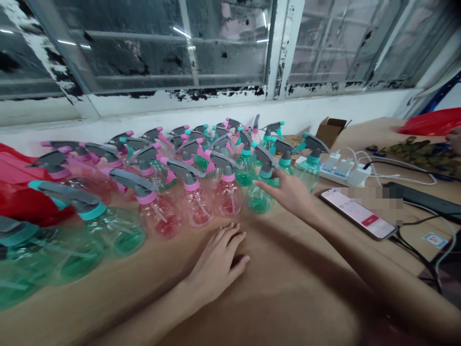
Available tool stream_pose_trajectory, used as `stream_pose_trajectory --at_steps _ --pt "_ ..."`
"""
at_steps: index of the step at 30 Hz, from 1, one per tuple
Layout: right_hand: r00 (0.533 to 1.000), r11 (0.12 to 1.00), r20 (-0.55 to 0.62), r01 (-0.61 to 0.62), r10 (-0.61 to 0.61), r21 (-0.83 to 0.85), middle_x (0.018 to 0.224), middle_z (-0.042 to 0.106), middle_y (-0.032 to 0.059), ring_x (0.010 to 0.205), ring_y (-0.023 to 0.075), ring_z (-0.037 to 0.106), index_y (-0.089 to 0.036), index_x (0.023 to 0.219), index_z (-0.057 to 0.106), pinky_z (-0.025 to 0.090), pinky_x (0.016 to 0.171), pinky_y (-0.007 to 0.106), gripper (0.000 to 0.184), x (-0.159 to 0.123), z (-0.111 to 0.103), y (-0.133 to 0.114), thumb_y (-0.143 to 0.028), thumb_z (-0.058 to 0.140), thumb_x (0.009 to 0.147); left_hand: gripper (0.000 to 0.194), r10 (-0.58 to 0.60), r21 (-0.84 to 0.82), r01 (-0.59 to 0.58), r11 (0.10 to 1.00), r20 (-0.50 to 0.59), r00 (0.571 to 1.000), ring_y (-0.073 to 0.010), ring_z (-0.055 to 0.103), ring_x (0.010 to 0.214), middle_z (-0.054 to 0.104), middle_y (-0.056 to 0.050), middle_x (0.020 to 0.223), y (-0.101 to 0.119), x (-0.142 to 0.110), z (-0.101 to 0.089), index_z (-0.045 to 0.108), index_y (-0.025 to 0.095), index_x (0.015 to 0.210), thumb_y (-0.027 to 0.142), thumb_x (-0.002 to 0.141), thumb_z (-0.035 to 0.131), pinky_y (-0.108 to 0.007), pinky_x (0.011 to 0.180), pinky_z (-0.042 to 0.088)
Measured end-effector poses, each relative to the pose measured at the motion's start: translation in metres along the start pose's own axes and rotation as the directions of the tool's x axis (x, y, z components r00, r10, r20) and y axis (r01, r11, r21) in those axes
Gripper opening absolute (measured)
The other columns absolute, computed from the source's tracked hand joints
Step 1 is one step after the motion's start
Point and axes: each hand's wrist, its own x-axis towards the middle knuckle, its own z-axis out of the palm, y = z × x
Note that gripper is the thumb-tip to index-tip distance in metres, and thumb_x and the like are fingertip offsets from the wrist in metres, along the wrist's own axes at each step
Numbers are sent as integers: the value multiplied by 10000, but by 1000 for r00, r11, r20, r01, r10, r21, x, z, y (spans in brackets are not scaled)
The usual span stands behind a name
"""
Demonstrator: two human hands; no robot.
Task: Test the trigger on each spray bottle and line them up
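Several small spray bottles, pink (227,192) and green (261,194), with grey triggers stand in rows on a brown table (288,288) under a window. My left hand (216,262) lies flat on the table in front of the pink bottles, fingers stretched out, holding nothing. My right hand (288,192) reaches forward with fingers extended and touches the side of a green bottle at the row's right end; it does not grip it.
A phone (358,213) with a lit screen lies right of my right hand. Behind it are a white power strip (342,170) with cables, a small cardboard box (329,129) and a black device (425,199). Red plastic (21,192) lies at the far left.
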Motion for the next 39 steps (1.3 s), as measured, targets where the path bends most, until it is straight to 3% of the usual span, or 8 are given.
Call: stream_pose_trajectory --at_steps 6,12,17,24,27,32,35,39 --pt "995 997 68 78 -77 -5 720 672 78 617 250 628 -154 985 621 349 517 299 569 -42 -25 1 -686 514 814 374 -60 -97 52 994 -84 995 -274 502 1248 542 -136 1323 1 -6 -4 473 147 1296 277 949 522 -478 1045 399" --pt "968 975 202 112 -152 193 542 536 -24 458 158 479 -170 1070 609 304 468 277 576 -95 -33 -38 -680 536 811 719 -124 -270 74 960 -174 977 -314 379 1349 378 -168 1460 7 -25 -5 208 207 1444 388 878 611 -544 1067 351" --pt "913 903 267 194 -310 383 768 632 24 646 188 579 -191 1013 605 418 599 318 460 -123 -22 -83 -603 601 808 821 -142 -464 16 886 -238 961 -347 431 1293 432 -156 1397 8 -58 -11 248 232 1413 369 765 733 -573 1038 358" --pt "852 851 294 280 -434 444 854 644 41 786 227 614 -185 885 598 462 707 380 514 -130 -7 -127 -649 697 686 787 -260 -499 120 858 -221 940 -350 547 1165 536 -99 1292 -3 -116 -35 363 283 1339 442 706 804 -547 945 445" --pt "814 751 225 337 -535 567 978 609 50 900 228 593 -192 959 582 475 773 384 549 -124 -2 -143 -604 761 643 797 -266 -491 133 861 -212 940 -356 518 1214 528 -93 1321 -4 -129 -39 374 289 1346 479 702 805 -542 980 430" --pt "790 474 132 216 -598 854 951 591 7 820 172 583 -265 1053 547 498 709 310 450 -118 9 -165 -512 740 730 771 -265 -434 167 886 -177 948 -372 496 1244 523 -96 1342 -3 -129 -42 397 259 1344 491 719 783 -537 1017 423" --pt "790 387 58 234 -611 892 849 603 -22 728 141 583 -281 963 584 489 673 278 212 -117 16 -171 -417 672 826 793 -202 -409 110 906 -187 961 -354 501 1242 528 -104 1333 -4 -127 -46 379 241 1349 542 726 765 -507 1014 439" --pt "783 355 86 179 -617 917 826 605 -34 704 116 581 -248 940 582 481 639 245 152 -112 21 -168 -308 670 832 845 -150 -224 110 968 -173 974 -343 490 1255 511 -92 1373 -10 -128 -51 357 244 1371 618 716 740 -483 1034 429"
